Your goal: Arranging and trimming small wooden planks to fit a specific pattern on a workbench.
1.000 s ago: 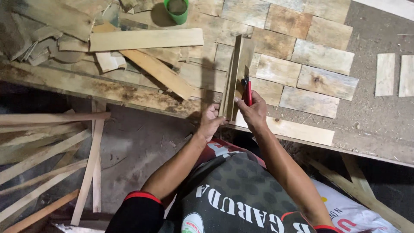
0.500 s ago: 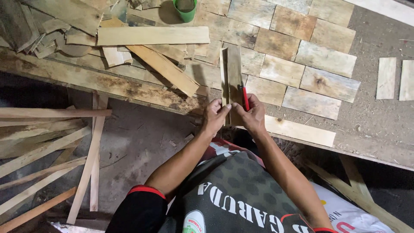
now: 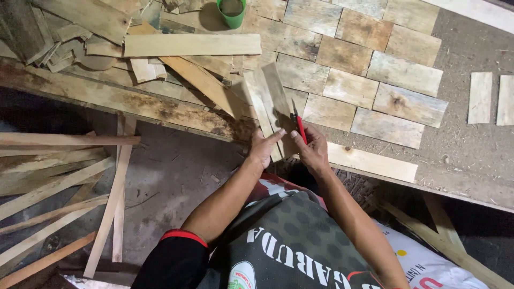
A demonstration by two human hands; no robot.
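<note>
Both hands meet at the near edge of the worktop (image 3: 460, 155), beside rows of laid wooden tiles (image 3: 369, 69). Left hand (image 3: 263, 150) lies open, fingers pressing a narrow wooden strip (image 3: 272, 99); right hand (image 3: 313, 150) grips a red-handled cutter (image 3: 301, 126) against it.

1. The light comes from above and falls evenly on the wooden tiles (image 3: 342, 75), rather bright.
2. Under the workbench (image 3: 107, 96) it is dim (almost black at the far left).
3. The picture is sharp, with no glare.
</note>
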